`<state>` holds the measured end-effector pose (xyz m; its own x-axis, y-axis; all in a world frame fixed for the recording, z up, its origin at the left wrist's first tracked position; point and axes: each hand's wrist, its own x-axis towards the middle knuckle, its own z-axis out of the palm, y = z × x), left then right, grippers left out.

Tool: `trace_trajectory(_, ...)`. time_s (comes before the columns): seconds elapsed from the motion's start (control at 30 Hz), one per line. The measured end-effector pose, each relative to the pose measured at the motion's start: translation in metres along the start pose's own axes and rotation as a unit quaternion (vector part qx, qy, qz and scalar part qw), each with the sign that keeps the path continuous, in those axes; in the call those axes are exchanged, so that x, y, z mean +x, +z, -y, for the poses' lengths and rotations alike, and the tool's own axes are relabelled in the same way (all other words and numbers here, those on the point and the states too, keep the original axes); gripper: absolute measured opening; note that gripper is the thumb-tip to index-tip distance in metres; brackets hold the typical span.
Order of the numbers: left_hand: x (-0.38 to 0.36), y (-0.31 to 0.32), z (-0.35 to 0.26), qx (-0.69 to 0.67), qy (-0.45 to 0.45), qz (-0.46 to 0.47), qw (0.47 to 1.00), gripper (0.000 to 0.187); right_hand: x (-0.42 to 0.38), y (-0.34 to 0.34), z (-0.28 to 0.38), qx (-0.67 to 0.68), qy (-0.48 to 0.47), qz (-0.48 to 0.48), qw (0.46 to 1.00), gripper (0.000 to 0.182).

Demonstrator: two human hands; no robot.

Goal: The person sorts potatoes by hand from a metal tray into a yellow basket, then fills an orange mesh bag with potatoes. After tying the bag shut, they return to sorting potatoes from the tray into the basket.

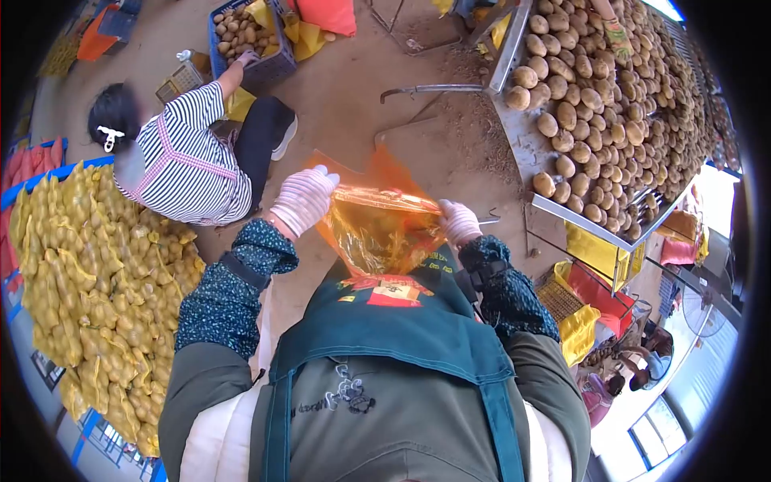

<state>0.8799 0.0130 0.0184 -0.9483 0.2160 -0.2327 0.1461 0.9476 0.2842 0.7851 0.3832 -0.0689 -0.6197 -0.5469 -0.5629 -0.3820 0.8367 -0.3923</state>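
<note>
An orange see-through bag (373, 233) hangs stretched between my hands over my lap, its top edge pulled nearly straight. My left hand (305, 199), in a striped white glove, is closed on the bag's upper left corner. My right hand (459, 222), gloved the same way, pinches the upper right corner. Below the bag, a red and yellow print (393, 291) shows against my dark green apron (385, 329).
Potatoes (594, 120) cover a metal table at the right, where another person's gloved hand (617, 38) reaches in. A person in a striped shirt (193, 161) crouches at the left by a blue crate (277, 66). Filled yellow net bags (104, 297) are piled at the left.
</note>
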Motion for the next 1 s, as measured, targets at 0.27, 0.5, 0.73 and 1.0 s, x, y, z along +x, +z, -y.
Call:
trace_trajectory(0.27,-0.003,-0.089,-0.014,-0.012,-0.157,-0.257,0.953,0.046,0.036,-0.093,0.071,0.63,0.012,-0.134,0.765,0.044)
trace_trajectory(0.5,0.051,0.001,-0.068,-0.293,-0.202,-0.21,0.911,0.028,0.059,-0.112,-0.019,0.216,0.033,-0.114,0.969,0.022)
trace_trajectory(0.73,0.144,0.035,-0.083,-0.154,-0.187,-0.131,0.961,0.03,0.156,-0.062,-0.096,0.512,0.089,-0.25,0.817,0.021)
trace_trajectory(1.0,0.196,0.087,-0.039,-0.153,-0.214,-0.17,0.95,0.033,0.179,-0.045,-0.09,0.472,0.125,-0.385,0.783,0.026)
